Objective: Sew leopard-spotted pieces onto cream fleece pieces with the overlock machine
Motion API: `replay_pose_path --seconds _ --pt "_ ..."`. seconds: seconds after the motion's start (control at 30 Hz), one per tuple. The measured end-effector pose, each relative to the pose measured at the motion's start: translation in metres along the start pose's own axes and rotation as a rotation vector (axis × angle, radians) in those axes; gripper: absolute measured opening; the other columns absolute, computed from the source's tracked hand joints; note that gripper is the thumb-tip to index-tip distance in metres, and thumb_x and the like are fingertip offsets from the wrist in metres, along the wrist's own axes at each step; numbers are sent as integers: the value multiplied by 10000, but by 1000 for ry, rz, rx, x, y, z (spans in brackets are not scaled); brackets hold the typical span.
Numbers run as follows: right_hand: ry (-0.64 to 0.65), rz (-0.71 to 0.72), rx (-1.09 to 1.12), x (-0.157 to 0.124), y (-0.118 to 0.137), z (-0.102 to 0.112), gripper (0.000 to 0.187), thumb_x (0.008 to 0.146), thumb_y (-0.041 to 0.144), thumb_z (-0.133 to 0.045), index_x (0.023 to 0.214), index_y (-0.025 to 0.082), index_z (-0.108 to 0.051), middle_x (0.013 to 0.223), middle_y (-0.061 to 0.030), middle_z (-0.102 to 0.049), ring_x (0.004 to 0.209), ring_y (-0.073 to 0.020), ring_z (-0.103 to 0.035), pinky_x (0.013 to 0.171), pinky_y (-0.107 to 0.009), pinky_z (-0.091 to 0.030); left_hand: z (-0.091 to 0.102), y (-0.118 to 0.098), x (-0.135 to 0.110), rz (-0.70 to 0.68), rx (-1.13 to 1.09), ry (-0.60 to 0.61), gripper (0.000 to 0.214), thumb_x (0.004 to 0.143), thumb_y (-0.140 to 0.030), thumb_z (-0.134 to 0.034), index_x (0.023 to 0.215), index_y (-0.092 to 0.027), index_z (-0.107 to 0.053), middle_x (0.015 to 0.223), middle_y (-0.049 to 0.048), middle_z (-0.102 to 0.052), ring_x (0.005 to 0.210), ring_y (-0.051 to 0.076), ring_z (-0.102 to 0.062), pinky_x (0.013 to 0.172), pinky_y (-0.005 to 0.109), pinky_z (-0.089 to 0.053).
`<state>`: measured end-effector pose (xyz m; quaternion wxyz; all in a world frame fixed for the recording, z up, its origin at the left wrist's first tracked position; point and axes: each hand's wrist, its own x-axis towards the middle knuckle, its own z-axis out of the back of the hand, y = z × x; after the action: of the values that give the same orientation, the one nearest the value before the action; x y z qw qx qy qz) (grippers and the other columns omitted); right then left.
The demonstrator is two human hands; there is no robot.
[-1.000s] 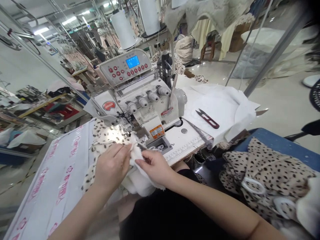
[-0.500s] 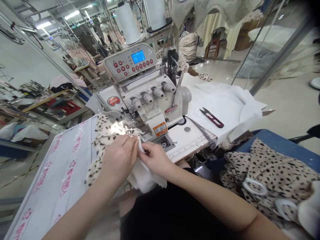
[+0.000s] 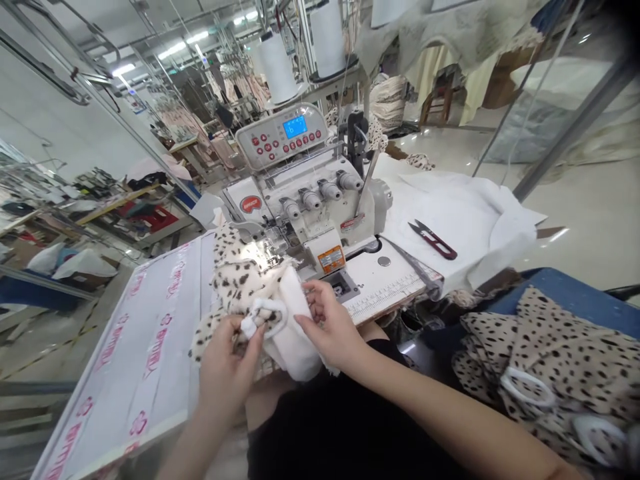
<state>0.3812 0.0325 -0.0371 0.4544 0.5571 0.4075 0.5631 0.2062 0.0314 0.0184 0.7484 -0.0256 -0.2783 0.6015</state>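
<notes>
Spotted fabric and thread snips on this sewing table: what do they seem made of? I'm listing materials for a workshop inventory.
The spotted fabric looks like a soft, matte textile, given its limp folds; the fibre cannot be told. The thread snips seem to be steel, from their bright blades, with a glossy dark red coated bow.

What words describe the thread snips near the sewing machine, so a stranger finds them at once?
Start at the white overlock sewing machine with the blue display. On the white fabric to its right lie the thread snips, with dark red handles, the only tool on that cloth.
</notes>
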Motion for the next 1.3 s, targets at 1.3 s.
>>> replay_pose_path --seconds 1.3 --pt "159 77 -28 -17 4 -15 322 772 56 -456 989 202 -644 903 -39 -631 853 -157 -586 792 -251 -446 12 -25 36 -891 337 72 264 781 -77 -462 1032 -57 -540 915 120 -560 818 219 -477 725 363 -425"
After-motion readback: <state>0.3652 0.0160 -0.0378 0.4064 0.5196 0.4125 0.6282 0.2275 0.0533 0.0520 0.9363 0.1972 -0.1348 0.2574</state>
